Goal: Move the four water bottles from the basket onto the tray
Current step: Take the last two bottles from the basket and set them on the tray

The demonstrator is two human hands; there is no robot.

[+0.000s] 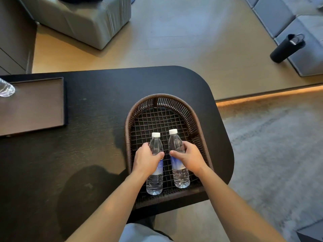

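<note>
each hand closed round one bottle in the basket [195, 119]: left hand [146, 158] on the left bottle [155, 179], right hand [189, 157] on the right bottle [180, 173]. gripping mid-body likely readied both for carrying to the tray [35, 105].

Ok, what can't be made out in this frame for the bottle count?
- Head view, tray: the left edge cuts it off, so only part of one bottle on it shows; any others are out of view.
- Left hand and right hand cover the middles of both basket bottles.
</note>
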